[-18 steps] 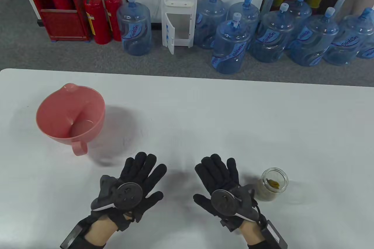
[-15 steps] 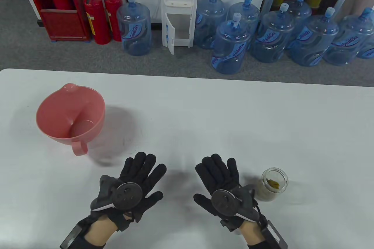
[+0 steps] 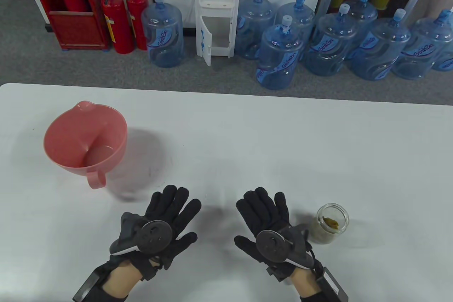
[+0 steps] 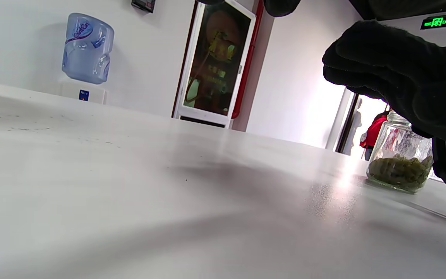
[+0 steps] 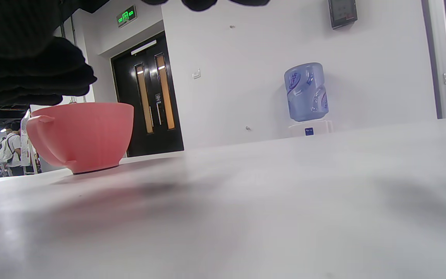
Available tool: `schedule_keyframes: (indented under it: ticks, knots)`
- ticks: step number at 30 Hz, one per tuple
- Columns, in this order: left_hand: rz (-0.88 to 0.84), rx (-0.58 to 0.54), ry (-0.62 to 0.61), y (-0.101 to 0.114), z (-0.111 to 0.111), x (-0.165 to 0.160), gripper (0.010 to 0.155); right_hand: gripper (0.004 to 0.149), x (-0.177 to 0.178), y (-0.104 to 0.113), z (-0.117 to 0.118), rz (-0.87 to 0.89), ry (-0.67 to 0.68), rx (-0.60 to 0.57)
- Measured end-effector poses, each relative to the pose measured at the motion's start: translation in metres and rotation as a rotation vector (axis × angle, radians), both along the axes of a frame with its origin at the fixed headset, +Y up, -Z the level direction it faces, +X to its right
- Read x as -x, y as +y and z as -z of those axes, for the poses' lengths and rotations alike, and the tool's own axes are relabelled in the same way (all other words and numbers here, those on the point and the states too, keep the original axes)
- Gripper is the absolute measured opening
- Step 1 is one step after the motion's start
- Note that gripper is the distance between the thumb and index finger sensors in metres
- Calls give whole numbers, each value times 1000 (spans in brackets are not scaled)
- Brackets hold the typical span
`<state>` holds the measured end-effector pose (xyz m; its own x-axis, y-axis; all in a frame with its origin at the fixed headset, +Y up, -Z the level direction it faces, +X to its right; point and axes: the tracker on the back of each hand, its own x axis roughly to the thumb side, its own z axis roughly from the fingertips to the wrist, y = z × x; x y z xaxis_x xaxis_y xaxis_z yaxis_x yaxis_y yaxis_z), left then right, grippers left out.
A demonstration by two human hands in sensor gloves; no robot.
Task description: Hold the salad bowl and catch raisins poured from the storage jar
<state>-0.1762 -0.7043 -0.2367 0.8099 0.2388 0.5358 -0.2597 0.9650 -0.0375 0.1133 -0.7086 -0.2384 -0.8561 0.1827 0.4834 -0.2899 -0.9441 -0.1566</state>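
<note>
A pink salad bowl (image 3: 85,141) with a spout and a handle stands upright on the left of the white table (image 3: 247,139); it also shows in the right wrist view (image 5: 81,135). A small open glass storage jar (image 3: 331,223) with greenish raisins stands at the front right, also in the left wrist view (image 4: 400,162). My left hand (image 3: 170,211) lies flat, fingers spread, holding nothing, in front and right of the bowl. My right hand (image 3: 263,211) lies flat and empty, just left of the jar.
Beyond the table's far edge stand several blue water jugs (image 3: 279,54), a white water dispenser (image 3: 216,8) and red fire extinguishers (image 3: 124,18).
</note>
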Motion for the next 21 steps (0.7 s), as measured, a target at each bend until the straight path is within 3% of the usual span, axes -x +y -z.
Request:
schedule_keyframes:
  ticks: [21]
  knots:
    - [-20, 48, -13, -4, 1, -2, 72, 90, 3, -1, -3, -13, 11, 0]
